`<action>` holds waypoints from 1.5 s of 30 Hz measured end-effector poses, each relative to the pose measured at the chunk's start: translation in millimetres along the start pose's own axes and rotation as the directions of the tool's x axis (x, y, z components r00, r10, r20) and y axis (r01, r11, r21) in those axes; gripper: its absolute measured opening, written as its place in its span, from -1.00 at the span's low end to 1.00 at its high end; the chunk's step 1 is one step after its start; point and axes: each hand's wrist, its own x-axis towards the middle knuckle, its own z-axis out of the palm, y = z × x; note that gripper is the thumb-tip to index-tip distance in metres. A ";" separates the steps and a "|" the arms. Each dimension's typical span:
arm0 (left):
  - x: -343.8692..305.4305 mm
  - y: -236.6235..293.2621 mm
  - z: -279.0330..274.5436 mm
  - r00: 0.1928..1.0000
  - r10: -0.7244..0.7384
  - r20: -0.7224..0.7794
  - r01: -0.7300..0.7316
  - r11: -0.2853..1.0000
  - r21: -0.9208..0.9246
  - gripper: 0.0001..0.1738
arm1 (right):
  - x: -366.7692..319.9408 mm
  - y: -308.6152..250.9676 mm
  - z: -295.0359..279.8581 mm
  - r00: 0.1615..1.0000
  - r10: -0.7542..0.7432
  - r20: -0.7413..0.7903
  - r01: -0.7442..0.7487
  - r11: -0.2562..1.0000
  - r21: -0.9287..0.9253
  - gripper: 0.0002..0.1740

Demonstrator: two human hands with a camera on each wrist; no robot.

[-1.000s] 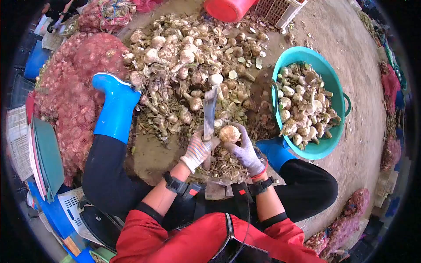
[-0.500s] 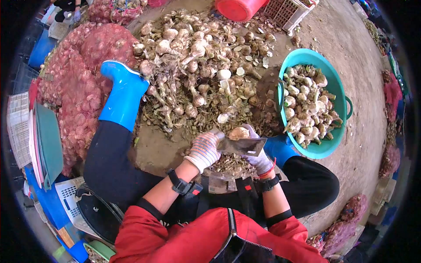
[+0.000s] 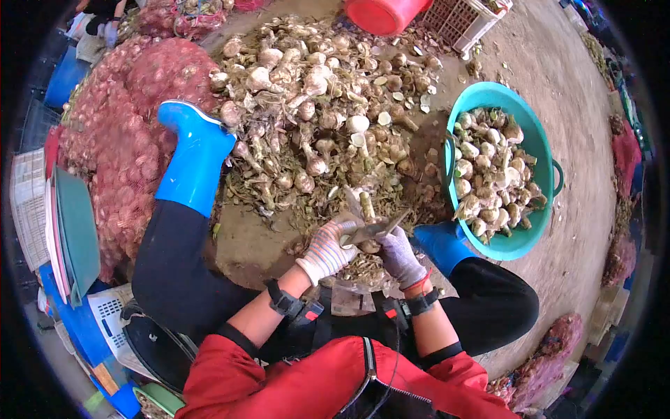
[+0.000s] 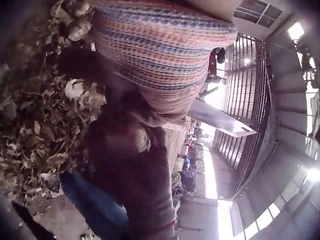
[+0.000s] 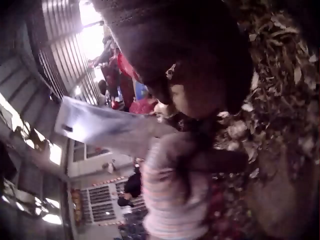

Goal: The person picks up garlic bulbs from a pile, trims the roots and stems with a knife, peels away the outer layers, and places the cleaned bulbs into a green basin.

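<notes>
In the head view, my left hand [image 3: 329, 248], in a striped knit glove, grips a broad-bladed knife [image 3: 380, 229]. Its blade points to the right, crossing over a garlic bulb [image 3: 368, 246] that my right hand [image 3: 403, 260] holds in a greyish glove. The bulb's cut stalk [image 3: 366, 204] points away from me, and the blade and fingers partly cover the bulb. In the left wrist view the blade [image 4: 220, 119] sticks out past the striped glove [image 4: 155, 55]. Much of the right hand [image 5: 185, 55] is dark in the right wrist view, beside the blade [image 5: 105, 125].
A heap of garlic with stalks [image 3: 300, 126] lies in front. On the right stands a turquoise tub [image 3: 534, 133] holding trimmed bulbs. Red mesh sacks of garlic [image 3: 112, 181] fill the left side, next to a blue boot [image 3: 188, 160]. A red bucket [image 3: 384, 17] and a crate [image 3: 464, 24] stand at the far side.
The knife has swung from pointing away to lying across the bulb, pointing right. The right hand has turned the bulb so its stalk points away. Both hands keep their holds.
</notes>
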 end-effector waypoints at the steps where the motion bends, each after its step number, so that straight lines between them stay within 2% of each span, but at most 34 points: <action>1: 0.9 4.5 -4.3 1.000 -0.003 0.011 0.003 1.000 0.002 -0.59 | 2.1 -0.5 -0.6 0.996 -0.089 -0.003 0.087 0.973 -0.214 -0.50; 3: 1.2 4.0 -12.5 0.982 -0.182 -0.053 0.189 0.935 0.300 -0.55 | -16.6 -11.9 20.0 0.970 -0.244 -0.001 0.209 0.832 -0.513 -0.68; 4: 4.1 -16.5 -15.8 0.937 -0.350 0.021 0.339 0.920 0.198 -0.49 | -25.5 -22.9 22.6 0.981 -0.186 0.060 0.191 0.851 -0.490 -0.67; 5: 7.9 -53.8 -19.3 0.928 -0.370 0.035 0.312 0.826 0.469 -0.46 | -30.8 -36.1 19.9 0.983 -0.131 0.132 0.178 0.864 -0.470 -0.66; 6: 16.0 -87.3 -19.4 0.919 -0.393 0.006 0.325 0.769 0.551 -0.48 | -36.4 -45.5 14.1 0.934 -0.355 0.039 0.343 0.859 -0.380 -0.63; 7: 33.3 -91.8 -24.2 0.840 -0.538 -0.077 0.493 0.695 0.524 -0.51 | -35.4 -38.9 -28.1 0.931 -0.365 0.003 0.347 0.887 0.305 -0.55; 8: 42.6 -74.8 -32.2 0.819 -0.532 -0.214 0.571 0.720 0.394 -0.53 | -46.3 -66.8 -16.5 0.880 -0.472 -0.058 0.454 0.797 0.399 -0.50; 9: 56.8 -113.0 -29.1 0.876 -0.398 -0.270 0.469 0.835 0.288 -0.55 | -43.8 -70.3 -20.6 0.777 -0.621 -0.099 0.627 0.753 0.201 -0.43; 10: 71.7 -119.1 -33.1 0.880 -0.375 -0.291 0.461 0.823 0.331 -0.54 | -41.3 -73.6 -24.9 0.648 -0.749 -0.138 0.755 0.656 -0.013 -0.37; 11: 90.1 -120.6 -36.3 0.885 -0.338 -0.321 0.445 0.815 0.370 -0.53 | -40.7 -89.7 -17.4 0.799 -0.601 -0.007 0.408 0.533 0.741 -0.34; 12: 104.6 -129.6 -33.2 0.836 -0.464 -0.293 0.548 0.737 0.394 -0.53 | -30.5 -78.8 -24.9 0.831 -0.547 -0.101 0.437 0.531 0.726 -0.33; 13: 103.0 -152.0 -27.7 0.900 -0.294 -0.321 0.423 0.762 0.490 -0.56 | -18.0 -68.2 -35.4 0.902 -0.414 -0.125 0.387 0.642 0.662 -0.38; 15: 102.0 -153.6 -19.3 0.906 -0.218 -0.363 0.414 0.643 0.645 -0.56 | 5.5 -40.4 -37.3 0.932 -0.333 -0.143 0.349 0.931 0.106 -0.55; 16: 98.7 -142.0 -16.6 0.851 -0.386 -0.358 0.521 0.710 0.474 -0.54 | 1.3 -33.6 -18.2 0.945 -0.193 -0.265 0.204 0.979 0.017 -0.51; 17: 92.0 -120.0 -14.1 0.779 -0.544 -0.311 0.623 0.726 0.291 -0.51 | 13.4 -17.7 -23.2 0.960 -0.217 -0.176 0.178 0.960 -0.217 -0.39; 19: 67.5 -38.9 -15.6 0.847 -0.528 -0.070 0.518 0.847 -0.122 -0.50 | 25.3 6.1 -16.2 0.926 -0.370 -0.079 0.247 0.750 -0.613 -0.24; 21: 43.6 -39.2 11.3 0.923 -0.384 -0.038 0.306 0.789 -0.532 -0.56 | 24.9 14.0 -4.6 0.983 -0.183 -0.012 0.161 0.892 -0.422 -0.21; 22: 38.0 -39.3 8.8 0.917 -0.397 0.052 0.379 0.819 -0.432 -0.57 | 23.6 16.2 -1.4 0.990 -0.142 0.020 0.141 0.934 -0.329 -0.22; 23: 35.2 -38.6 3.4 0.920 -0.389 0.045 0.369 0.824 -0.430 -0.57 | 20.8 12.8 0.0 0.988 -0.150 0.028 0.150 0.932 -0.331 -0.22; 25: 26.9 -11.3 -15.0 0.952 -0.303 0.047 0.306 0.944 -0.120 -0.58 | 16.9 6.2 -0.4 0.994 -0.101 0.051 0.110 0.968 -0.227 -0.27; 26: 19.2 5.8 -15.7 0.984 -0.108 -0.141 0.131 0.977 0.166 -0.55 | 18.5 8.7 -1.7 0.982 -0.171 0.078 0.186 0.952 -0.243 -0.26; 27: 12.6 13.8 -15.0 0.983 -0.112 -0.146 0.136 0.976 0.169 -0.55 | 17.7 11.7 -3.3 0.982 -0.167 0.083 0.183 0.953 -0.241 -0.26; 28: 7.0 19.0 -14.3 0.998 -0.025 -0.053 0.047 0.877 0.477 -0.49 | 17.1 14.2 -5.4 0.919 -0.335 0.206 0.385 0.874 -0.296 -0.25; 29: 0.7 20.6 -12.5 0.998 0.023 0.065 -0.063 0.686 0.725 -0.44 | 14.9 18.0 -8.1 0.816 -0.473 0.331 0.569 0.756 -0.322 -0.23; 31: -4.0 14.9 -7.6 0.998 0.008 0.064 -0.049 0.743 0.668 -0.46 | 6.7 16.0 -7.6 0.832 -0.477 0.283 0.552 0.765 -0.333 -0.15; 33: -4.1 13.3 -6.0 0.997 -0.011 0.081 -0.038 0.813 0.581 -0.51 | -3.1 2.9 -4.7 0.826 -0.430 0.364 0.561 0.691 -0.456 -0.07; 34: -2.3 15.5 -9.2 0.998 -0.029 0.055 -0.009 0.816 0.579 -0.50 | -10.9 -2.3 0.7 0.898 -0.337 0.282 0.428 0.819 -0.382 -0.06; 37: -4.5 5.0 -11.9 0.994 0.082 0.073 -0.109 0.788 0.606 -0.51 | -11.0 -0.5 6.3 0.901 -0.358 0.246 0.430 0.815 -0.388 -0.11; 38: -5.0 1.0 -13.4 0.999 0.037 0.040 -0.053 0.822 0.567 -0.48 | -10.4 -3.9 8.0 0.887 -0.398 0.233 0.461 0.733 -0.501 -0.20; 39: -0.2 -1.5 -13.9 0.988 -0.116 0.106 0.031 0.802 0.597 -0.47 | -7.9 -0.4 3.2 0.891 -0.389 0.235 0.454 0.733 -0.506 -0.20; 42: 4.1 -11.0 -11.3 0.994 -0.080 0.069 0.010 0.721 0.693 -0.49 | -8.8 -0.9 10.4 0.895 -0.407 0.183 0.414 0.604 -0.681 -0.36; 43: 11.6 -23.8 -19.5 0.942 -0.332 0.051 0.236 0.763 0.601 -0.52 | -18.4 -3.3 22.9 0.897 -0.402 0.183 0.410 0.603 -0.685 -0.36; 44: 12.8 -37.8 -29.4 0.823 -0.565 0.060 0.468 0.734 0.492 -0.56 | -27.3 -4.1 32.5 0.838 -0.501 0.215 0.480 0.492 -0.726 -0.37; 45: 9.7 -54.2 -45.0 0.800 -0.598 0.034 0.521 0.723 0.454 -0.66 | -31.6 -10.0 33.0 0.763 -0.593 0.259 0.536 0.355 -0.766 -0.37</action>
